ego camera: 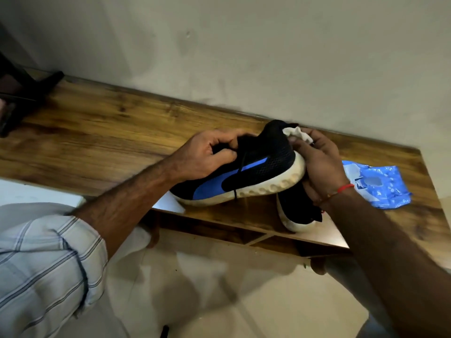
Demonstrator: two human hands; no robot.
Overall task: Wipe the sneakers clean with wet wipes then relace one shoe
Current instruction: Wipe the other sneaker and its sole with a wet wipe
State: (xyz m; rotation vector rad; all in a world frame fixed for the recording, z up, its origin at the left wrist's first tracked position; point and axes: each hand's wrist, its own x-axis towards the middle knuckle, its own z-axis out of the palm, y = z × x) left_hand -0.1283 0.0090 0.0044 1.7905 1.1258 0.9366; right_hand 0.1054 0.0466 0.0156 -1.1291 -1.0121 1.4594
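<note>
A black sneaker (263, 164) with a blue side stripe and a white sole is held tilted above the wooden table (102, 132). My left hand (207, 154) grips its laced upper part, fingers curled into the opening. My right hand (319, 162) holds a crumpled white wet wipe (297, 134) against the shoe's toe end. A loose black lace hangs down the side. The second black sneaker (297, 211) lies on the table below my right wrist, partly hidden by it.
A blue wet wipe pack (375, 184) lies on the table to the right. A white sheet (170, 203) sticks out under the held shoe at the table's front edge. A dark object (24, 93) stands at the far left. The wall runs right behind the table.
</note>
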